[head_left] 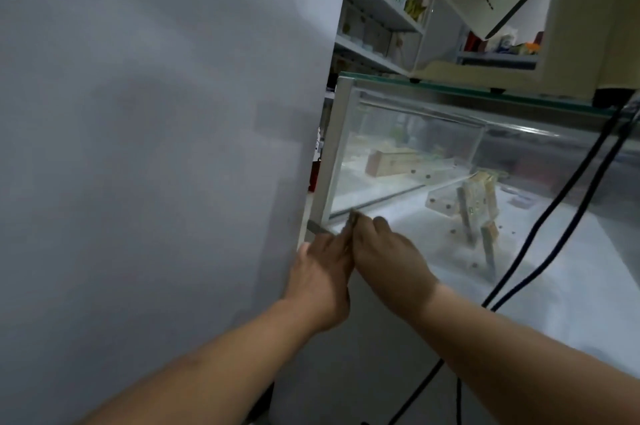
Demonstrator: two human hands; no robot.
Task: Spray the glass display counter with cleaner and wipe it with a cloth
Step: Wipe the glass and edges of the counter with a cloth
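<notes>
The glass display counter (398,154) stands right of a white wall, with an aluminium corner post (337,140) and a green-edged glass top (485,87). Both my hands meet at the lower left corner of its front pane. My right hand (384,251) pinches a small grey-brown thing (353,216) against the glass at the bottom rail; it is too blurred to tell what it is. My left hand (322,272) lies beside it, fingers stretched toward the corner, touching the frame. A short grey strip (317,228) sticks out just past its fingertips.
A white wall (156,147) fills the left half, tight against the counter. Boxes (391,163) lie inside the case. Two black cables (561,203) hang down across the front glass. A cream machine (519,26) sits on the top, with stocked shelves (377,9) behind it.
</notes>
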